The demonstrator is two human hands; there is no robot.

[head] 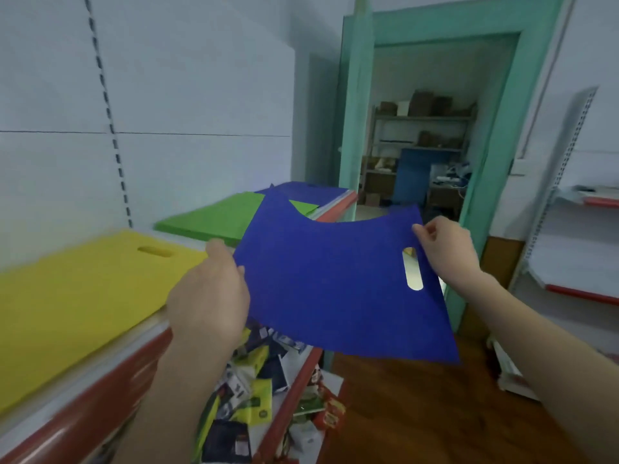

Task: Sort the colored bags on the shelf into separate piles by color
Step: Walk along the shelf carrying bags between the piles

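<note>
- Hands hold one blue bag (335,289) spread between them in the air, off the front of the shelf (100,406). The left hand (211,289) grips its left edge and the right hand (445,249) pinches its upper right corner.
- Piles lie along the shelf top: yellow bags (77,296) nearest, green bags (214,219) beyond, and a blue pile (311,190) at the far end beside the green door frame (355,128).
- The held bag hides the green pile's near corner and part of the lower shelf's jumbled packets (254,380).
- Wooden floor (418,413) lies open to the right, and a white shelving unit (576,262) stands well apart.
</note>
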